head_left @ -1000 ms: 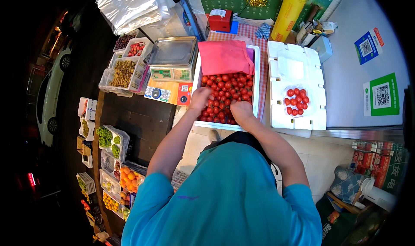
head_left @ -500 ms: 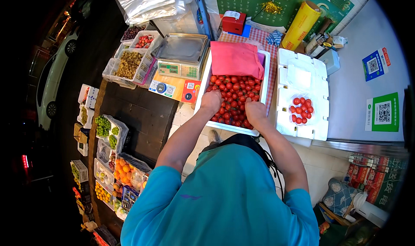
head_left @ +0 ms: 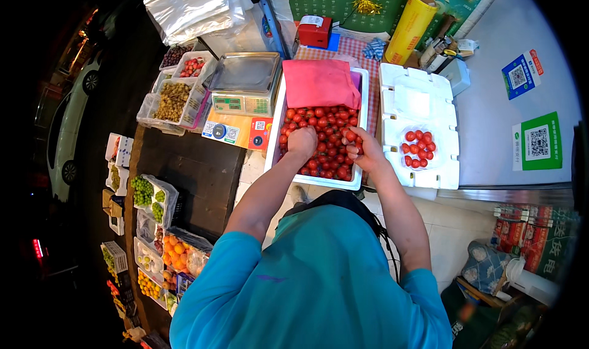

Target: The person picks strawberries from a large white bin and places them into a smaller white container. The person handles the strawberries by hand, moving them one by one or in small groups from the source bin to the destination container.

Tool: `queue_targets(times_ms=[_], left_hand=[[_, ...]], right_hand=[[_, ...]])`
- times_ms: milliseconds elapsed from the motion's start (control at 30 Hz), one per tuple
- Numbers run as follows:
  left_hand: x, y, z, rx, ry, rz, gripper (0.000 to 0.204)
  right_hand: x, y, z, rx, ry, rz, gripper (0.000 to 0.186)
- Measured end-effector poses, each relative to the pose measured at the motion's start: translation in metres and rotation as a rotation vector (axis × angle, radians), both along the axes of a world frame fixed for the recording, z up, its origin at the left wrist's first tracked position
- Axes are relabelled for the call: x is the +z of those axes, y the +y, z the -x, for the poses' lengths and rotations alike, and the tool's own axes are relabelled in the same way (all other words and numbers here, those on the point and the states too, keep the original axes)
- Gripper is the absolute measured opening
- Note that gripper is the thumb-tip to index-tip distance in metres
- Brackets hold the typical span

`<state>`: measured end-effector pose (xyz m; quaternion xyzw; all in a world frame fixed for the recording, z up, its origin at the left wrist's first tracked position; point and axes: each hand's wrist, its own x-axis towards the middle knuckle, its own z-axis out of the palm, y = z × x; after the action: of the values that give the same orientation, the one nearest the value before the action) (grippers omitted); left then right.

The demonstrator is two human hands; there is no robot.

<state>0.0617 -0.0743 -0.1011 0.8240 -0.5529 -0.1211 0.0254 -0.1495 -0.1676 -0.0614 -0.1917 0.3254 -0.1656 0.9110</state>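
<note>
A white foam box (head_left: 364, 97) filled with red cherry tomatoes (head_left: 328, 141) lies in front of me, its far part covered by a pink sheet (head_left: 322, 85). My left hand (head_left: 302, 141) is down on the tomatoes at the box's left side, fingers curled; what they hold, if anything, is hidden. Over the right side of the box, my right hand (head_left: 369, 154) is turned up and closed round a few cherry tomatoes (head_left: 351, 137). A clear tray (head_left: 418, 149) with several tomatoes rests on a white foam lid (head_left: 392, 97) to the right.
Left of the box stands a weighing scale (head_left: 245, 79), with payment cards (head_left: 233, 133) before it. Baskets of fruit (head_left: 173, 100) lie farther left. Behind are a red printer (head_left: 315, 31) and a yellow film roll (head_left: 411, 29). A metallic panel (head_left: 491, 128) borders the right.
My right hand has lifted from the tomatoes and turned up, now showing some in its fingers. The left hand stays down in the box. The whole view has shifted slightly.
</note>
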Motion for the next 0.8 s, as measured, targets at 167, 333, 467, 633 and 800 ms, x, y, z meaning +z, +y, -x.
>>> queue_targets(times_ms=[167, 333, 467, 633, 800], left_hand=[[0.015, -0.002, 0.019, 0.162, 0.51, 0.288, 0.036], [0.035, 0.016, 0.059, 0.009, 1.147, 0.464, 0.04], [0.081, 0.025, 0.067, 0.001, 1.347, 0.326, 0.045], [0.071, 0.03, 0.063, 0.242, 1.587, 0.361, 0.023], [0.078, 0.018, 0.078, 0.455, 1.661, 0.458, 0.015]], right_hand=[[0.009, 0.004, 0.011, -0.038, 0.044, -0.012, 0.029], [0.018, 0.022, 0.007, -0.026, 0.078, 0.184, 0.03], [0.019, 0.027, 0.016, 0.061, 0.024, 0.225, 0.027], [0.019, 0.028, 0.023, 0.123, -0.106, 0.168, 0.03], [0.028, 0.03, 0.028, 0.139, -0.047, 0.229, 0.029]])
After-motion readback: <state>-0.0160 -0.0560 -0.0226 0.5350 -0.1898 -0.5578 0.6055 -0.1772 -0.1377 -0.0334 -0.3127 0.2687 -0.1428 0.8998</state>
